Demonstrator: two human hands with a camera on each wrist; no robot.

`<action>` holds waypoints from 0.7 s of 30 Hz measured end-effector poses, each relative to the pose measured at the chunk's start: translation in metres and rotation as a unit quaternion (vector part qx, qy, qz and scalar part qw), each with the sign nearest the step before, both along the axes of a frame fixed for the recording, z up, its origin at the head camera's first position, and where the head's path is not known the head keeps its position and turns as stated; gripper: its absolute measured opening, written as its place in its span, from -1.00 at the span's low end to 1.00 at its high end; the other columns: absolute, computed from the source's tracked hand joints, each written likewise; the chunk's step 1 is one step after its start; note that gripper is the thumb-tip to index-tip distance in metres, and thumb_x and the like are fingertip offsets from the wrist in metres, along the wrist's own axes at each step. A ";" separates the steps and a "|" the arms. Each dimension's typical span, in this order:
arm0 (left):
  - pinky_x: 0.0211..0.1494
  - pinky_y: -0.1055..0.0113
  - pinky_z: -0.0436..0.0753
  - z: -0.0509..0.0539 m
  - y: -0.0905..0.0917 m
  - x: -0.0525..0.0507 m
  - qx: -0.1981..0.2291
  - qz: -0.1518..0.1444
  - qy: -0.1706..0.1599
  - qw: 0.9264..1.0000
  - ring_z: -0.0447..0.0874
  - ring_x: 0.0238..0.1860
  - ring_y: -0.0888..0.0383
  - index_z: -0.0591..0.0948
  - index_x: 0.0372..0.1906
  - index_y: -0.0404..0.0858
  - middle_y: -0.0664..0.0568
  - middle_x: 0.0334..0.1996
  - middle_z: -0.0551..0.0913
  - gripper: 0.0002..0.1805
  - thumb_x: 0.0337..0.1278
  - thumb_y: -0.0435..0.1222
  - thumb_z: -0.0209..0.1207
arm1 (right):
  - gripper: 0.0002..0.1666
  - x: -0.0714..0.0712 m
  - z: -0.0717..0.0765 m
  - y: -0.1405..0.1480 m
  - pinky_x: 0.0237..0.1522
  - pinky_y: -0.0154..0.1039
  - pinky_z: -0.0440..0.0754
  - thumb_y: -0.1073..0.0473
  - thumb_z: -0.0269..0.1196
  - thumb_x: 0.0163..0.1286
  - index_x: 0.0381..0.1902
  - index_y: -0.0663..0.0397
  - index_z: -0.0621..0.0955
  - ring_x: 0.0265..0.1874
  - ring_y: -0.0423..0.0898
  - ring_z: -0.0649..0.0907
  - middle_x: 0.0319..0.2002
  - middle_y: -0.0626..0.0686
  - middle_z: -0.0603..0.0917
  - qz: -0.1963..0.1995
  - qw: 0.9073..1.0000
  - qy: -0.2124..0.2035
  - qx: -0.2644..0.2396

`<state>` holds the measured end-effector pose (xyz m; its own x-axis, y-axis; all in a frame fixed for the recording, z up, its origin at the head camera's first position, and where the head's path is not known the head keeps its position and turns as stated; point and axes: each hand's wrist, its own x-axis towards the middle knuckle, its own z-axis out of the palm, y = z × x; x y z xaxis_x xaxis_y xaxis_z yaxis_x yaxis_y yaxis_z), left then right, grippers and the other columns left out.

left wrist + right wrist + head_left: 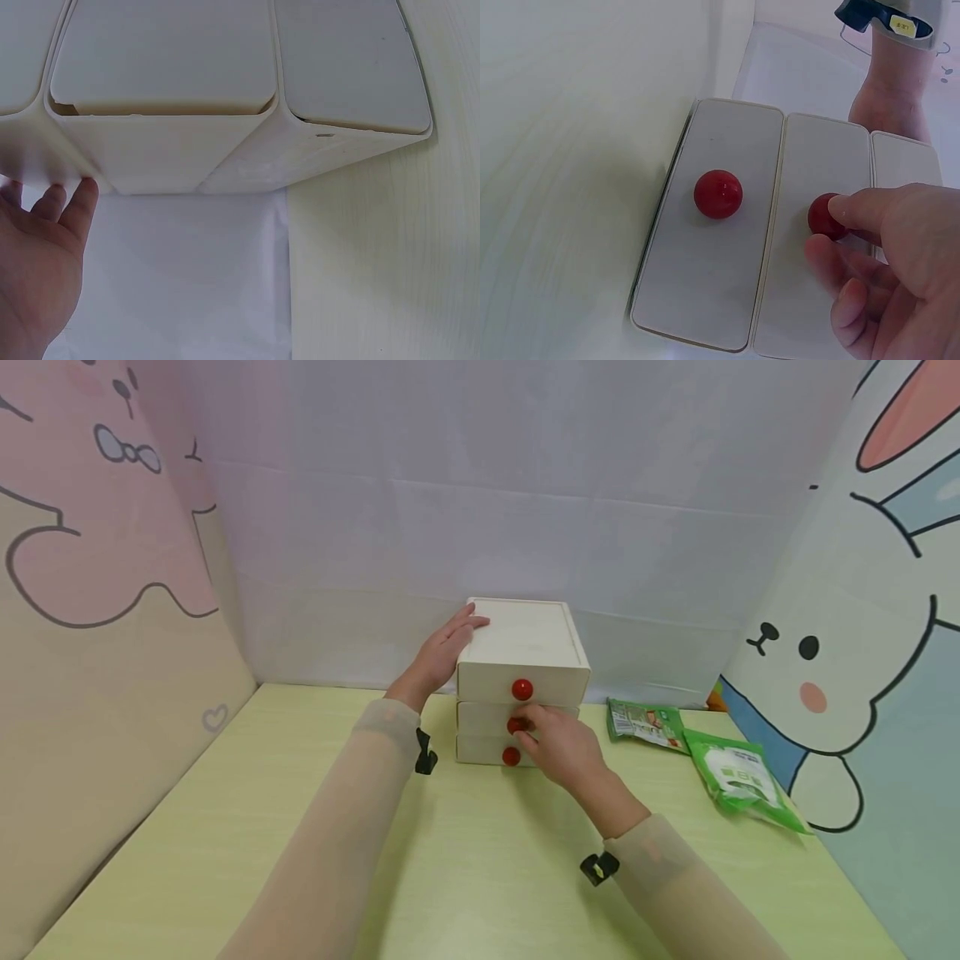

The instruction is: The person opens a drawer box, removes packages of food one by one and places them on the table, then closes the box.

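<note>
A white cabinet (525, 635) with three stacked drawers stands at the back of the table, a round red knob on each drawer. My right hand (566, 750) pinches the middle red knob (516, 725) between thumb and fingers; the right wrist view shows the thumb on that knob (824, 217). Against the cabinet's left side and top edge rests my left hand (442, 652), its fingers extended. In the left wrist view the left hand (45, 255) touches the side wall, and the middle drawer front (165, 56) has a narrow gap along its edge.
To the cabinet's right lie a green snack packet (647, 724) and a green and white packet (742, 779). A pale curtain (510, 485) hangs behind the table (457, 860), with cartoon-printed panels at both sides.
</note>
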<state>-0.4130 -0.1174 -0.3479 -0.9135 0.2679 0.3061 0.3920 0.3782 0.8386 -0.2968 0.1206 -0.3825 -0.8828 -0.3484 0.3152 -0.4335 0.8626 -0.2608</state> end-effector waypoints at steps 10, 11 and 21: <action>0.83 -0.25 -0.01 0.001 0.002 0.005 0.002 0.000 -0.006 1.000 -0.15 0.85 0.07 0.51 0.61 -0.01 0.31 0.82 0.01 -0.39 0.79 0.06 -0.28 | -0.71 0.002 -0.007 0.004 -0.39 -0.10 0.71 0.03 0.41 0.57 0.18 -0.10 0.73 -0.13 0.00 0.82 0.09 0.01 0.85 0.021 0.999 0.025 0.013; 0.83 -0.24 -0.01 0.000 0.002 0.005 0.002 0.000 -0.006 1.000 -0.15 0.85 0.07 0.51 0.61 -0.01 0.31 0.82 0.01 -0.39 0.79 0.06 -0.28 | -0.70 0.003 -0.007 0.005 -0.41 -0.11 0.70 0.04 0.41 0.57 0.18 -0.10 0.72 -0.15 -0.01 0.81 0.09 0.01 0.85 0.022 0.999 0.029 0.016; 0.84 -0.24 -0.04 0.002 0.001 0.004 0.003 -0.001 -0.008 1.000 -0.16 0.85 0.09 0.50 0.62 0.00 0.34 0.82 0.00 -0.39 0.79 0.06 -0.27 | -0.73 0.018 -0.010 0.011 -0.61 -0.25 0.46 0.11 0.40 0.53 0.05 0.06 0.61 -0.54 -0.08 0.64 -0.08 0.06 0.82 0.030 0.999 0.018 0.003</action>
